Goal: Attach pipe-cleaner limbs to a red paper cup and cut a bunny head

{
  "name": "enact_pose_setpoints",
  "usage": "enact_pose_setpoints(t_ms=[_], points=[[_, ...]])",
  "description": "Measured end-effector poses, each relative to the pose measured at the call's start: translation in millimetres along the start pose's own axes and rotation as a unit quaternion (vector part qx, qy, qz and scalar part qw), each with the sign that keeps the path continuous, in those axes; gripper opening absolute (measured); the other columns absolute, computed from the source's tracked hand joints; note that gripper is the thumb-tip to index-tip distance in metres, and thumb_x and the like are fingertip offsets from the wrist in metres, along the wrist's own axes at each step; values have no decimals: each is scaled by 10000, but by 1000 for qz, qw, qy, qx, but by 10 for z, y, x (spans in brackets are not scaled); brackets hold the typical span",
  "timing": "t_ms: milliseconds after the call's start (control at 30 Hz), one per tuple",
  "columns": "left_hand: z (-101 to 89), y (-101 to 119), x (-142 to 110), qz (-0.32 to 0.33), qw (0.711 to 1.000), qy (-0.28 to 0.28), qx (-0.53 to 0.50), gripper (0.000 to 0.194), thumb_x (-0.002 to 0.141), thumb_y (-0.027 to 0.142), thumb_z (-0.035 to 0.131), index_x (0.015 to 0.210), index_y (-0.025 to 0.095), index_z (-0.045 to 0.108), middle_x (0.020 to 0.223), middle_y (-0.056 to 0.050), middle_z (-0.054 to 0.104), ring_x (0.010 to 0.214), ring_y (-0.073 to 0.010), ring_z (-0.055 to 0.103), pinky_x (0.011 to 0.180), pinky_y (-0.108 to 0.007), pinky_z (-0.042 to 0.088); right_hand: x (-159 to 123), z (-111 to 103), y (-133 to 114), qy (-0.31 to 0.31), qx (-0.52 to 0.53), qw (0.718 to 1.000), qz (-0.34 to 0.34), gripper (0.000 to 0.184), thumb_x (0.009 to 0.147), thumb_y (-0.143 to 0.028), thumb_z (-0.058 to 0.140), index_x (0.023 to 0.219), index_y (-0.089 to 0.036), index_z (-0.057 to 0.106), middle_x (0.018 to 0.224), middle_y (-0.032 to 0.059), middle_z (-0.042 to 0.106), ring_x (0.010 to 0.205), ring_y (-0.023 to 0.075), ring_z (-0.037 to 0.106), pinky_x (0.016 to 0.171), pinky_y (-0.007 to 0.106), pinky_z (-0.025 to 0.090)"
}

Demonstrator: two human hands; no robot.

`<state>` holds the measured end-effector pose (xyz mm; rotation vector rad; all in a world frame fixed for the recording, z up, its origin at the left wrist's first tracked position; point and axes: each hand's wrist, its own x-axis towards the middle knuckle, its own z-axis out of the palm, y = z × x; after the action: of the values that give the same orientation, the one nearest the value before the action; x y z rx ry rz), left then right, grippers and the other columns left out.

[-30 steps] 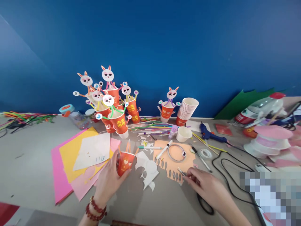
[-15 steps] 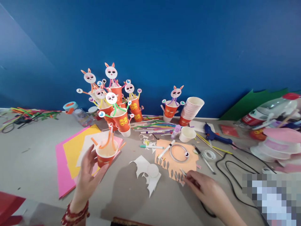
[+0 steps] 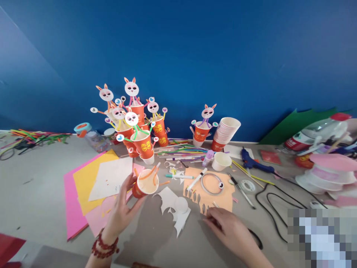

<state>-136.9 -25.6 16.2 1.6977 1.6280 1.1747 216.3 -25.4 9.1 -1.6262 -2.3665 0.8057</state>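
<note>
Fingers of my left hand (image 3: 126, 203) are wrapped round a red paper cup (image 3: 139, 189), tilted to the right, with orange pipe cleaners (image 3: 152, 172) sticking out of its mouth. My right hand (image 3: 227, 227) is closed low over the front edge of an orange paper sheet (image 3: 224, 199) with leaf-shaped holes. A thin pale tip shows beyond its fingers; what they hold is mostly hidden. Between the hands lie white paper offcuts (image 3: 167, 199) and a white paper disc (image 3: 181, 204).
Rabbit-faced cups (image 3: 142, 143) stand stacked at the back left. Behind the orange sheet are a white cup (image 3: 221, 161), a cup stack (image 3: 226, 130) and a blue glue gun (image 3: 255, 162) with a black cable. Coloured sheets (image 3: 75, 208) lie left; a bottle (image 3: 315, 132) lies right.
My left hand has carried the cup to the right and tilted it over. My right hand has shifted slightly left and stays closed near the orange sheet's edge.
</note>
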Motion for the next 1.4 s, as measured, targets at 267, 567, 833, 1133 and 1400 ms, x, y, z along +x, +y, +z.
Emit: enact_pose_setpoints(t_ms=[267, 567, 833, 1133, 1400], points=[[-60, -109, 75, -68, 995, -34, 65, 639, 905, 439, 553, 1459, 256, 291, 1270, -132, 581, 1100, -251, 639, 904, -414, 559, 52, 39, -144, -2, -28, 999, -35, 171, 948, -287, 497, 824, -212, 589, 826, 40, 663, 796, 220, 624, 687, 293, 439], [58, -224, 132, 5, 974, -11, 228, 600, 907, 476, 530, 1418, 221, 345, 1226, -134, 624, 1080, -289, 644, 875, -467, 554, 184, 25, -419, 6, -33, 995, -94, 116, 935, -249, 537, 992, -229, 636, 1057, 61, 664, 985, 251, 610, 798, 337, 482], [457, 198, -163, 270, 926, -153, 214, 375, 900, 186, 540, 1268, 260, 537, 1282, -93, 619, 1222, -255, 555, 1029, -432, 479, 486, 191, -531, 33, -48, 991, -121, 421, 826, -133, 610, 1240, -201, 562, 1265, 87, 621, 1173, 291, 524, 992, 421, 444], [717, 198, -214, 200, 896, -305, 253, 859, 700, 463, 768, 1435, 215, 398, 1466, -147, 474, 1330, -350, 444, 1106, -554, 371, 473, 171, -404, 45, -22, 995, -92, 389, 847, -101, 564, 1217, -223, 575, 1199, 81, 637, 1133, 270, 562, 948, 389, 463], [814, 308, -151, 206, 891, -302, 270, 790, 762, 425, 725, 1444, 227, 379, 1472, -129, 472, 1329, -334, 446, 1096, -539, 365, 479, 15, -300, 71, 149, 985, -44, 276, 853, -160, 540, 1103, -216, 642, 1121, 57, 712, 1043, 228, 653, 901, 324, 478]])
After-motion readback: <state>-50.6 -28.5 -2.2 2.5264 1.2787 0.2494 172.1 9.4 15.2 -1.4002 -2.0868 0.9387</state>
